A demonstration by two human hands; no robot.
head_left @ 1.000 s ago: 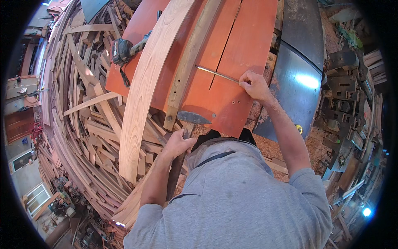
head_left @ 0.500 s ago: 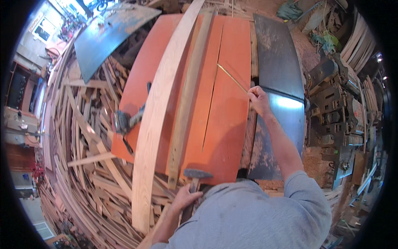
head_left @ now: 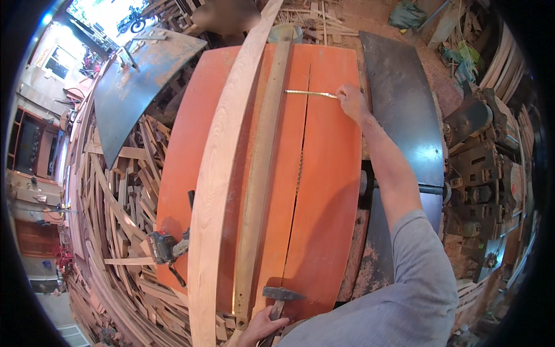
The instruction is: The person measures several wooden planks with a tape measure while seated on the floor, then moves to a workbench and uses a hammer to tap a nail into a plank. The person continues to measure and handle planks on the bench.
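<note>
My right hand (head_left: 351,103) pinches one end of a thin yellow measuring strip (head_left: 311,93) at the far right of an orange table top (head_left: 328,162). This strip lies across a long dark slot, its other end at a narrow wooden beam (head_left: 266,156). Toothed metal, like a saw blade's edge, shows in the slot (head_left: 299,169). Close to me, my left hand (head_left: 263,325) is closed round the wooden handle of a hammer (head_left: 283,294), just under its dark head. A long pale plank (head_left: 222,150) lies left of the beam.
On the table's left edge rests a cordless drill (head_left: 163,246). Scrap strips of wood (head_left: 124,202) are heaped beyond it. Dark metal plates (head_left: 399,98) flank the table on the right, with heavy machine parts (head_left: 477,168) farther out. A bluish sheet (head_left: 130,87) stands at the far left.
My right hand has moved away and slightly left, turning the strip from slanted to nearly straight across, its tip now at the beam. The view has shifted; my left hand still holds the hammer.
</note>
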